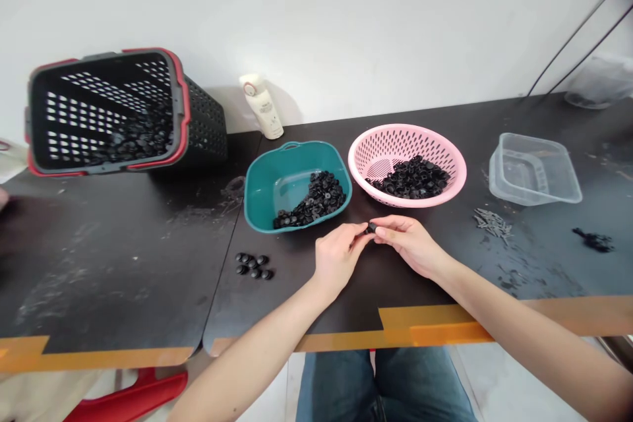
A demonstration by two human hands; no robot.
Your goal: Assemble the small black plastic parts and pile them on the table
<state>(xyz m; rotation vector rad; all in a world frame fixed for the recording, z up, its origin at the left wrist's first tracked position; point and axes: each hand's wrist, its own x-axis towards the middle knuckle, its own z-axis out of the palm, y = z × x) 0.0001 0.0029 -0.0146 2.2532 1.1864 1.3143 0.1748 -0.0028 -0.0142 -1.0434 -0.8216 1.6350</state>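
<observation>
A small black round part (370,228) is pinched between the fingertips of my left hand (340,252) and my right hand (408,242), just above the table. Both hands are closed on it; its details are too small to make out. Behind my left hand stands a teal basin (264,201) with a heap of small black discs (319,201). A pink colander (363,155) holding black ring-like parts (415,178) is behind my right hand. To the left, several black knob-shaped pieces (254,265) sit grouped on the table.
A tall black basket (202,119) with red handles contains more black parts. Beside it stands a white bottle (263,109). On the right are a clear plastic container (534,171), a pile of thin grey pieces (493,224) and black scraps (593,240). Orange tape (341,341) lines the table's front edge.
</observation>
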